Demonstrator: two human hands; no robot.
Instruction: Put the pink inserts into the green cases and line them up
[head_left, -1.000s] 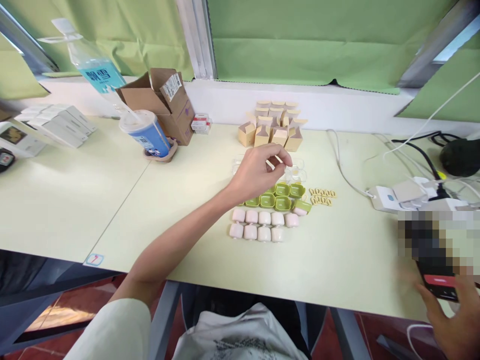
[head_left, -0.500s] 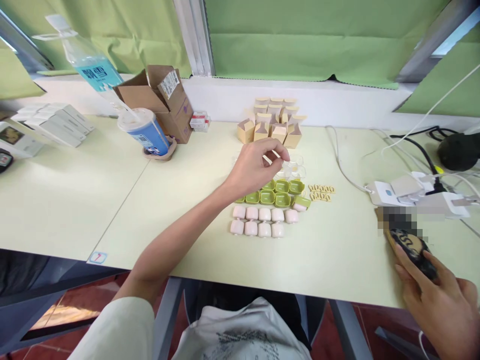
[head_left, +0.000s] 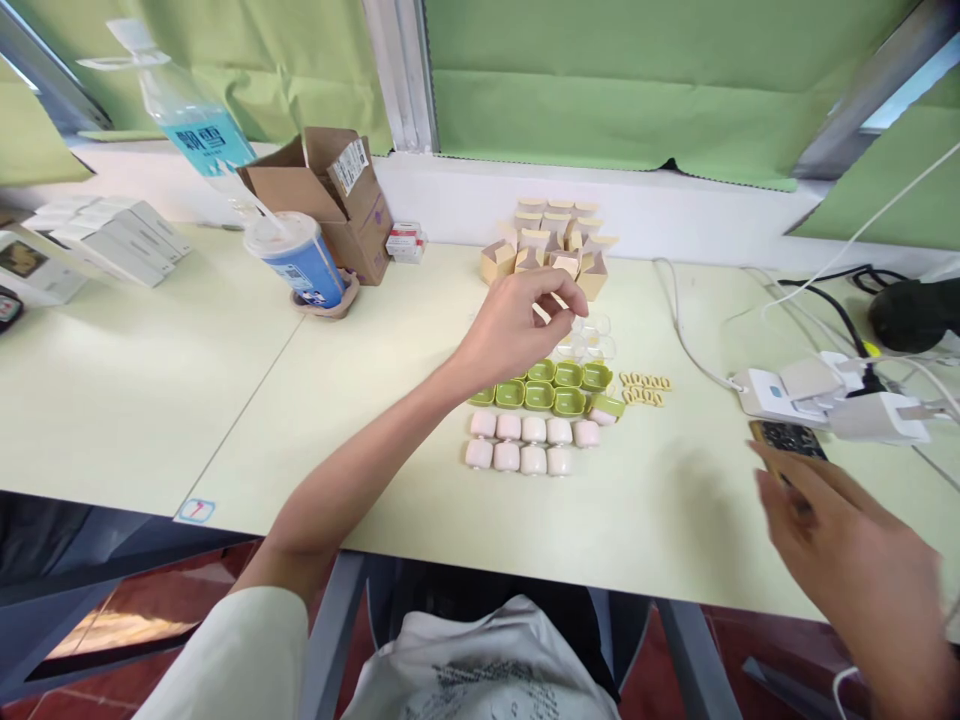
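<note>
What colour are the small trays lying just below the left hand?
Green; the small trays show best in the head view.

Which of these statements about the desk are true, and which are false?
1. The left hand hovers by the green cases. True.
2. The pink cases lie nearer the person than the green cases. True.
3. The blue cup stands right of the cardboard box. False: it stands left of the box.
4. The right hand grips the blue cup. False: it is far from the cup, at a dark flat object on the table's right side.
5. Small tan boxes stand near the wall. True.
</note>
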